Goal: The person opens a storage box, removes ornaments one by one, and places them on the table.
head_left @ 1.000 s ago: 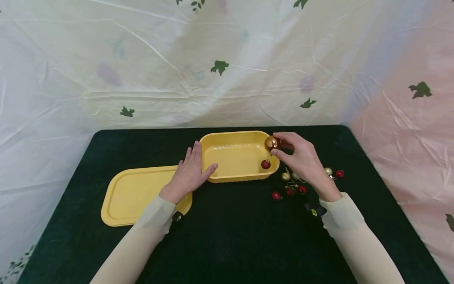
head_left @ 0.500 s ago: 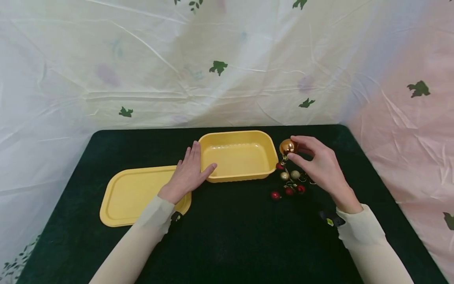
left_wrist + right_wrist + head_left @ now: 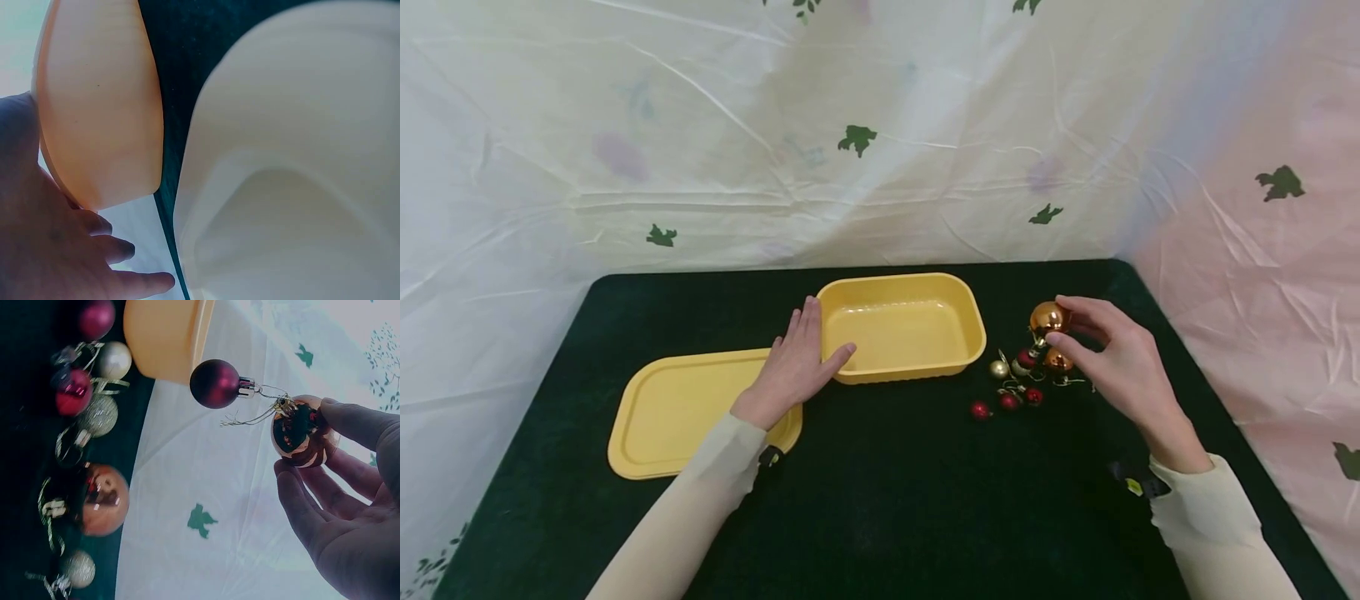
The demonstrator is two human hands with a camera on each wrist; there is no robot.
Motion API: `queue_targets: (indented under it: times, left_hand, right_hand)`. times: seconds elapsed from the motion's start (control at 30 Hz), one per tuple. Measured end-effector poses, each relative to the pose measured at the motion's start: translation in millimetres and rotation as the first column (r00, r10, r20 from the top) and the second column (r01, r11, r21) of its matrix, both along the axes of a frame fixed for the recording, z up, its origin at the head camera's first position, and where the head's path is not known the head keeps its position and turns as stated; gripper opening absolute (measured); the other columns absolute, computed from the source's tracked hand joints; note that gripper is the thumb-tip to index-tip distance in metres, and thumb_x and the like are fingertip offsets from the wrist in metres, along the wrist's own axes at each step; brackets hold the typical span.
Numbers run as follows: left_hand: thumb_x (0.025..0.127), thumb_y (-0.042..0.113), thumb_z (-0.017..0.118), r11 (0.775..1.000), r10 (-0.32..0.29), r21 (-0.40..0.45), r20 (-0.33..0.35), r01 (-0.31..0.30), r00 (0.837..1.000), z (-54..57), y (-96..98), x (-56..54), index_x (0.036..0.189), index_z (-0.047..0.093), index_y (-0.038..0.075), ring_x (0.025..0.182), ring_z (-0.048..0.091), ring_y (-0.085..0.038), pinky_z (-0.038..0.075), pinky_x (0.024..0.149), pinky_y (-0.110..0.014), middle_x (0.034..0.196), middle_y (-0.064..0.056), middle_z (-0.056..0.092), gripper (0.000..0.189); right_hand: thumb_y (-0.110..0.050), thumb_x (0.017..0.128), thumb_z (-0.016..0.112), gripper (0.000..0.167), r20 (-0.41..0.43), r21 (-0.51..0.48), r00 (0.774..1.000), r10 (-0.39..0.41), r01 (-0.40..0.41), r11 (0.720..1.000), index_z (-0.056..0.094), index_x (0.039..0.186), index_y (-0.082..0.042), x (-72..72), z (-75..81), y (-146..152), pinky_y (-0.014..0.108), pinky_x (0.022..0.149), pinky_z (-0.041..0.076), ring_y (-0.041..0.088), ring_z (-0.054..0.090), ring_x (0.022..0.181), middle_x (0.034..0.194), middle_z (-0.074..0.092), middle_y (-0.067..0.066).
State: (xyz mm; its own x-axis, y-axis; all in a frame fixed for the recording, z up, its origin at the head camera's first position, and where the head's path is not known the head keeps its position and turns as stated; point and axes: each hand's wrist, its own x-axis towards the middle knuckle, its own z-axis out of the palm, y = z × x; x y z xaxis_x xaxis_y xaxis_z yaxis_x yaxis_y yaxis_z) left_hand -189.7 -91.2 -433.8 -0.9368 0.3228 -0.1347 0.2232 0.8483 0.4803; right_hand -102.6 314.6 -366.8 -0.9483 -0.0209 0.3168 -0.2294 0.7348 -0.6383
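My right hand (image 3: 1120, 367) pinches a shiny copper Christmas bauble (image 3: 1048, 317) between thumb and fingers, raised above the right side of the table. From its string dangles a small dark red bauble (image 3: 215, 383), plain in the right wrist view. Beneath them lie loose baubles: another copper one (image 3: 106, 500), several red ones (image 3: 980, 410) and several pale gold ones (image 3: 998, 368). A yellow oblong box (image 3: 902, 333) stands uncovered at the back middle, nothing inside it. With fingers straight, my left hand (image 3: 793, 362) rests against the box's left end.
A flat yellow lid (image 3: 677, 417) lies left of the box, partly under my left wrist. Dark green cloth covers the table (image 3: 880, 500). Behind it hangs a pale curtain (image 3: 737, 167) with leaf shapes, turning pink at the right.
The right hand has moved right, from over the box's right end to above the loose baubles. The copper bauble and the hanging red one went with it. My left hand stays put.
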Motion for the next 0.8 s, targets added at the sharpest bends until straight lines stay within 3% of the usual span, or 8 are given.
queue_targets:
  times: [0.3,0.5,0.8]
  left_hand:
    - [0.101,0.072,0.038,1.0,-0.007,0.001,-0.002,0.007,1.0,-0.4,-0.4,0.0,0.164,-0.013,0.007,0.159,0.0,-0.036,0.014,0.123,-0.065,0.173,-0.012,-0.01,0.104]
    - [0.101,0.072,0.038,1.0,-0.003,-0.002,0.009,0.003,1.0,0.4,-0.7,-0.3,0.164,-0.014,0.008,0.159,-0.001,-0.036,0.013,0.123,-0.065,0.173,-0.011,-0.012,0.104]
    - [0.101,0.072,0.038,1.0,-0.009,0.005,0.008,0.009,1.0,0.5,-1.1,0.1,0.164,-0.013,0.008,0.159,-0.001,-0.037,0.013,0.123,-0.065,0.173,-0.013,-0.01,0.104]
  right_hand:
    - [-0.03,0.098,0.074,0.048,0.041,0.046,0.996,-0.074,0.072,0.996,0.062,0.142,-0.014,15.8,-8.3,20,-0.003,0.084,0.038,-0.014,0.052,0.104,0.132,0.064,0.01]
    - [-0.029,0.098,0.074,0.047,0.05,0.079,0.994,-0.095,0.091,0.993,0.063,0.141,-0.012,22.6,-19.1,33,-0.003,0.085,0.038,-0.014,0.051,0.103,0.131,0.065,0.012]
    - [-0.031,0.1,0.072,0.048,0.146,0.112,0.987,-0.067,0.05,0.992,0.061,0.142,-0.01,31.0,-43.5,48,0.0,0.085,0.039,0.031,0.063,0.114,0.131,0.063,0.016]
